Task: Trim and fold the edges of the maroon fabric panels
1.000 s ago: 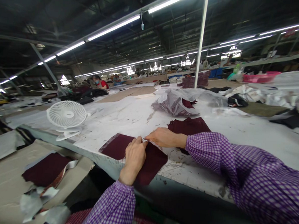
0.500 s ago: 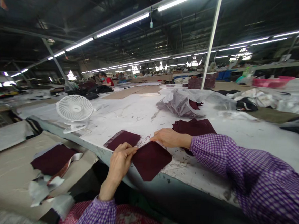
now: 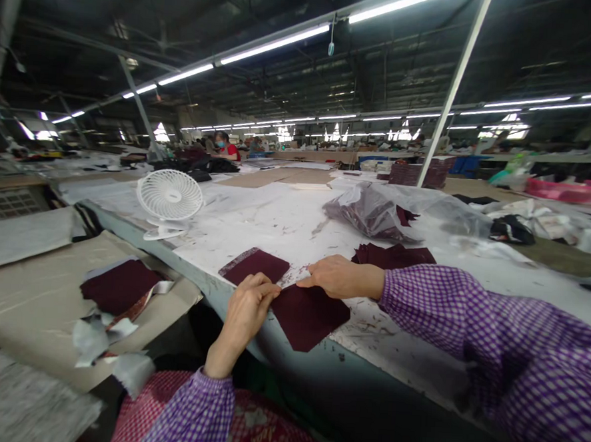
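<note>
A dark maroon fabric piece (image 3: 310, 318) lies at the table's front edge, its near corner jutting over the edge. My left hand (image 3: 247, 311) pinches its left corner between thumb and fingers. At the far edge of the same piece, my right hand (image 3: 339, 277) has its thumb and forefinger closed on the fabric. Just beyond my left hand rests a second maroon piece (image 3: 257, 267) with a speckled grey strip along one side. Behind my right wrist is a loose pile of maroon pieces (image 3: 396, 255), partly hidden by the hand and sleeve.
A white fan (image 3: 170, 195) stands on the white-covered table (image 3: 256, 212) at left. A clear plastic bag (image 3: 371, 212) with maroon fabric lies farther back. On a lower surface at left are maroon fabric (image 3: 121, 285) and pale scraps (image 3: 91, 335). A metal pole (image 3: 456, 91) rises behind the bag.
The view has swung left, so the scene sits farther right in the picture. My right fingers have come down onto the fabric's far edge, which lies flatter. My left hand keeps its corner.
</note>
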`<state>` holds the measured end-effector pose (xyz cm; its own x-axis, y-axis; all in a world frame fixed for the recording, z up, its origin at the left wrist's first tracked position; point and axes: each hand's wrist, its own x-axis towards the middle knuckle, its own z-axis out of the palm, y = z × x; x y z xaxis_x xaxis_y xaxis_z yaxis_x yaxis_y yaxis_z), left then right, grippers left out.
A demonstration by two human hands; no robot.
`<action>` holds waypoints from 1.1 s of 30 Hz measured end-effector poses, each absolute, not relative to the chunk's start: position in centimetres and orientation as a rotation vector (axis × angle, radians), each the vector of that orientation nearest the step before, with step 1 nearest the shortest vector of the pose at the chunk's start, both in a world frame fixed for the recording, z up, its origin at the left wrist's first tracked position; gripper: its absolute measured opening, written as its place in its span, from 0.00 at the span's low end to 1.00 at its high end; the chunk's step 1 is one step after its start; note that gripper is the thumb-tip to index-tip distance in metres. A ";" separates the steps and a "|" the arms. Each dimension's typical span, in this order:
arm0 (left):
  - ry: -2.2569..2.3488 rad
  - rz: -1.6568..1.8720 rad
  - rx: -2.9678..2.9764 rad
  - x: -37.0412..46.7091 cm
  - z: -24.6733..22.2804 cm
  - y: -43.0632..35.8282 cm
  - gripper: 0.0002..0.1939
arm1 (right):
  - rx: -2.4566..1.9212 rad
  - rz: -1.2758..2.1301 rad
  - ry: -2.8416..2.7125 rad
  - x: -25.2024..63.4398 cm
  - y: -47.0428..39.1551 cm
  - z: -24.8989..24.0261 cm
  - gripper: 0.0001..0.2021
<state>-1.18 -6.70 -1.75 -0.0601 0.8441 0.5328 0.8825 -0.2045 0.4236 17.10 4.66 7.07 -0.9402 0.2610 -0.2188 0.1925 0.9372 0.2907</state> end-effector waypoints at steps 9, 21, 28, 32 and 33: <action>-1.971 -1.357 -2.123 -1.9 -1.8 -7.0 0.07 | 0.230 0.488 2.655 15.0 2.4 9.7 0.31; -2.001 -1.739 -2.088 -3.1 -2.5 -7.6 0.10 | 0.122 0.465 2.631 13.1 2.3 9.7 0.31; -1.911 -1.560 -2.030 -1.6 -3.0 -8.5 0.20 | 0.121 0.428 2.756 14.3 3.7 9.2 0.32; -1.839 -1.298 -2.080 -1.4 -3.1 -9.4 0.16 | 0.250 0.373 2.833 16.6 5.4 7.5 0.30; -1.835 -1.259 -2.080 -1.5 -3.1 -9.5 0.16 | 0.284 0.347 2.855 17.2 5.8 7.0 0.29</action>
